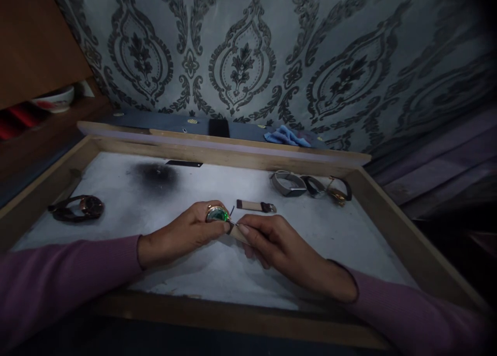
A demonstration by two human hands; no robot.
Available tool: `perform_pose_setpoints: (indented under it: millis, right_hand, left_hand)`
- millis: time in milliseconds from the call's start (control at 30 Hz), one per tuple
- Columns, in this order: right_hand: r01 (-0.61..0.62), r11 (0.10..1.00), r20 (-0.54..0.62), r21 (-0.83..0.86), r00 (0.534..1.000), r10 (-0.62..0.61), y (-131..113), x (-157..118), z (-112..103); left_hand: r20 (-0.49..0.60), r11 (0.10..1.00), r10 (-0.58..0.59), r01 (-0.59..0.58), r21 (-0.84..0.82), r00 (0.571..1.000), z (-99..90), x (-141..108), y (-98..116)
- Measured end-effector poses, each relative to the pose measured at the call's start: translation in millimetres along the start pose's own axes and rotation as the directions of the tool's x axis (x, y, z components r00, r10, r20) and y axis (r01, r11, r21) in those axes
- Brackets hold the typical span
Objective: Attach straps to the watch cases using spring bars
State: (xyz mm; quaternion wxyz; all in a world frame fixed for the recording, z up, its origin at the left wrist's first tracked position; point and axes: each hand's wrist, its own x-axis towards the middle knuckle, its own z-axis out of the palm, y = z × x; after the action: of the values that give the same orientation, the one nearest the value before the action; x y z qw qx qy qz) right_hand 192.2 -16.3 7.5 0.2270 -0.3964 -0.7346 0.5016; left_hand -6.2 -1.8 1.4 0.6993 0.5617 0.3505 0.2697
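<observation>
- A person's left hand (pixel 185 229) grips a round gold-rimmed watch (pixel 216 214), its dial catching green light, between thumb and fingers.
- The right hand (pixel 281 242), fingertips pinched narrow, holds a thin piece (pixel 234 223) against the watch's edge; it is too small to identify.
- Between the hands, a tan-and-brown strap section (pixel 238 234) runs from the watch toward the right fingers; whether they grip it too is unclear.
- Just beyond the right fingertips lies a loose buckled strap (pixel 254 206), flat on the pale table (pixel 334 252) with its raised wooden rim.
- Farther beyond the right hand, a grey-banded watch (pixel 288 185), a dark-strapped watch (pixel 315 187) and a gold-toned watch (pixel 338 194) stand in a row.
- Left of the left hand, well apart, a dark watch (pixel 79 209) rests on its side.
- Beyond the left hand lie a black strip (pixel 184 164) and a dark smudge (pixel 155 175).
- Past the far rim, ahead of the right hand, sits a crumpled blue cloth (pixel 287 136).
</observation>
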Motion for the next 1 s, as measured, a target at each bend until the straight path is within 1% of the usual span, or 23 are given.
perform_pose_setpoints:
  millis: [133,267,467,633,867,1000]
  right_hand:
    - [-0.036,0.999,0.038,-0.022,0.999,0.036,-1.6,0.0,-2.4]
    - [-0.064,0.997,0.066,-0.048,0.996,0.067,-0.6,0.1,-4.5]
    - [-0.012,0.995,0.091,-0.096,0.996,0.021,-0.2,-0.2,-8.4]
    - [-0.012,0.994,0.088,-0.113,0.996,0.022,-1.2,0.5,-9.6]
    - [-0.018,0.994,0.072,-0.108,0.997,0.026,-2.7,0.0,-10.0]
    - [-0.014,0.995,0.057,-0.103,0.998,0.02,-4.0,-0.2,-9.7]
  left_hand:
    - [0.007,1.0,0.016,-0.016,0.006,1.0,0.6,0.2,-1.0]
    - [0.026,0.998,0.058,-0.059,0.026,0.998,0.9,0.2,-1.1]
    - [0.039,0.993,0.061,-0.065,0.096,0.997,1.7,-0.7,1.6]
    - [0.043,0.991,0.062,-0.066,0.114,0.997,2.8,-1.0,2.0]
    - [0.015,0.996,0.061,-0.062,0.062,0.998,4.5,-1.7,1.6]
    - [0.011,0.998,0.054,-0.054,-0.013,0.999,4.9,-2.2,-1.3]
